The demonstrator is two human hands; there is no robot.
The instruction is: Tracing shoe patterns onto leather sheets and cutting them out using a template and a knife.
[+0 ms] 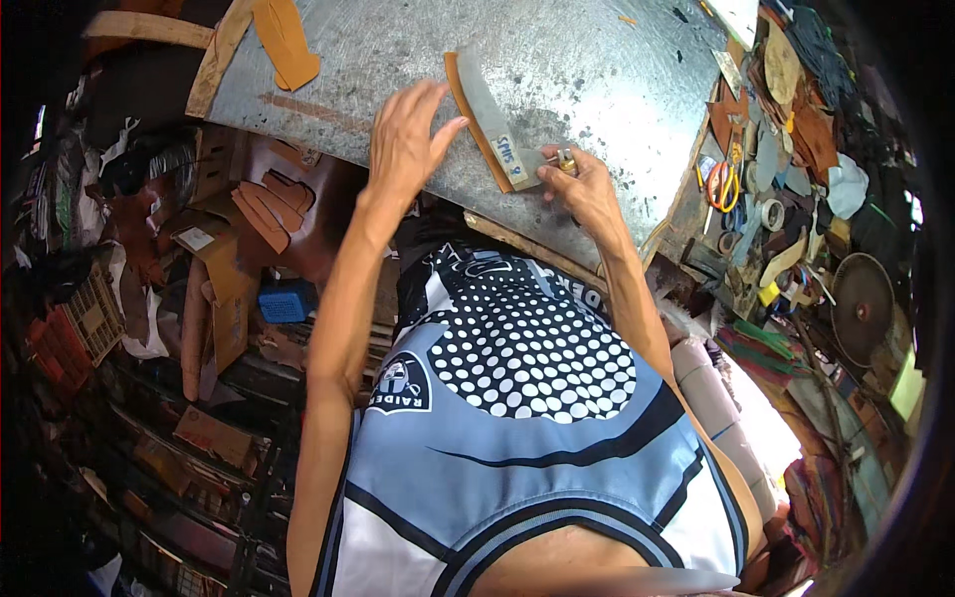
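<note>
My left hand (406, 137) lies flat on the metal-topped workbench (587, 70), its fingertips pressing the edge of a grey curved template (489, 109). The template lies on a strip of brown leather (468, 104) whose edge shows along its left side. My right hand (582, 187) grips a small knife or pen-like tool (563, 159) with a brass-coloured tip at the template's near end. I cannot tell exactly what the tool is.
A tan leather scrap (286, 42) lies at the bench's far left. Orange-handled scissors (718, 184), a tape roll (772, 213) and leather offcuts (786, 65) crowd the right side. Boxes and leather pieces (269, 204) pile up at the left, with a blue box (284, 301) below.
</note>
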